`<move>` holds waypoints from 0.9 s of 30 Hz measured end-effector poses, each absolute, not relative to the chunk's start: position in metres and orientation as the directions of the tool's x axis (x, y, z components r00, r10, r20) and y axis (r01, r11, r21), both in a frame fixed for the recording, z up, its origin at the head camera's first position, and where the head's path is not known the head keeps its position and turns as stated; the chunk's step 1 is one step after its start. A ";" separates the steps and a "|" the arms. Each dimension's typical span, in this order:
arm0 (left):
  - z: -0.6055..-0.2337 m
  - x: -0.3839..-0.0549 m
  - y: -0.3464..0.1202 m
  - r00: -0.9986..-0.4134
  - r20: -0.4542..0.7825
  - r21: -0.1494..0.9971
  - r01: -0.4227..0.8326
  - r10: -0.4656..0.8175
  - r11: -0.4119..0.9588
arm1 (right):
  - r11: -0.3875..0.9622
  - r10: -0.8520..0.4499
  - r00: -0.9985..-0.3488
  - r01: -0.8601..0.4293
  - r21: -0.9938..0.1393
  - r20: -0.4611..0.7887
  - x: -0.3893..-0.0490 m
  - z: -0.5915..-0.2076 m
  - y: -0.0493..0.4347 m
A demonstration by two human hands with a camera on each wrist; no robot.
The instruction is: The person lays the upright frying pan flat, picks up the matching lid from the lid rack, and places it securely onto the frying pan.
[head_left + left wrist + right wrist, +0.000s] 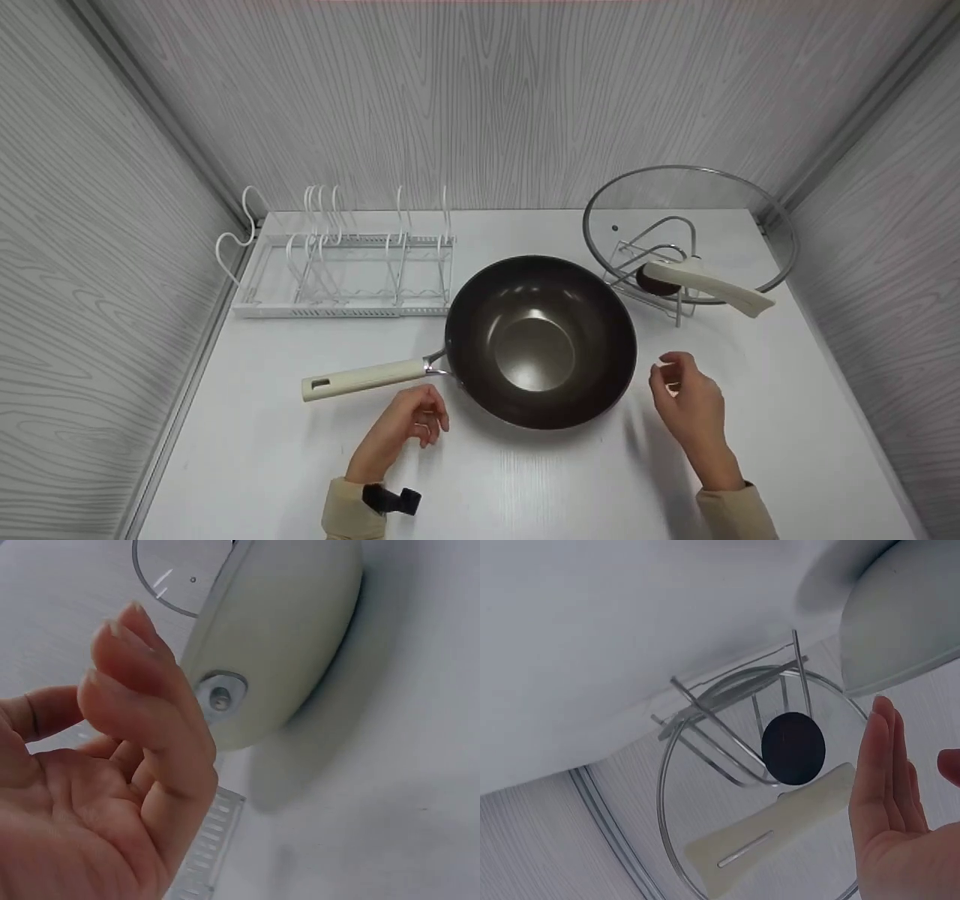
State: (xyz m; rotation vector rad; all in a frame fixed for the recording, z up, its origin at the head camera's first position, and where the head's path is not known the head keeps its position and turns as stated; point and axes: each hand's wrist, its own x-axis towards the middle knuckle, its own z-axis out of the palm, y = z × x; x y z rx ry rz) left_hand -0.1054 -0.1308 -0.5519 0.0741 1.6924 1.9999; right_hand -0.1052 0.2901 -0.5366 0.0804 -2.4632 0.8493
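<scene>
A dark wok (536, 341) with a cream handle (364, 379) sits upright on the white table, its handle pointing left. Just below that handle is my left hand (401, 431), its fingers loosely curled around nothing. In the left wrist view the same hand (127, 765) is near the wok's pale outer wall (285, 637). My right hand (690, 405) hovers right of the wok, fingers loosely bent and holding nothing. A glass lid (690, 171) with a cream handle (709, 285) leans on a wire stand (679, 311) beyond the right hand.
At the back left stands a white wire rack (345, 309) with several upright loops. Grey wood-grain panels (480, 105) wall in the table at the back and both sides. The left wrist wears a black strap (391, 499).
</scene>
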 end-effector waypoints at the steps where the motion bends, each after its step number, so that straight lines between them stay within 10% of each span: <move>1: -0.546 -0.105 -0.129 -0.874 -0.274 0.946 -0.320 0.400 -0.051 | 0.819 0.091 -0.837 -0.245 -0.519 0.540 -0.106 -0.534 0.291; 12: -0.493 -0.105 -0.084 -0.983 0.166 0.843 0.184 0.082 0.505 | 0.870 -0.014 -0.599 -0.402 -0.285 0.801 -0.125 -0.507 0.315; 18: -0.481 -0.114 -0.058 -0.837 0.545 0.547 0.403 0.053 0.734 | 0.859 -0.041 -0.582 -0.436 -0.269 0.812 -0.138 -0.495 0.330; 27: -0.463 -0.139 -0.028 -0.567 0.796 0.110 0.480 0.212 0.870 | 0.833 -0.061 -0.478 -0.509 -0.219 0.876 -0.157 -0.489 0.345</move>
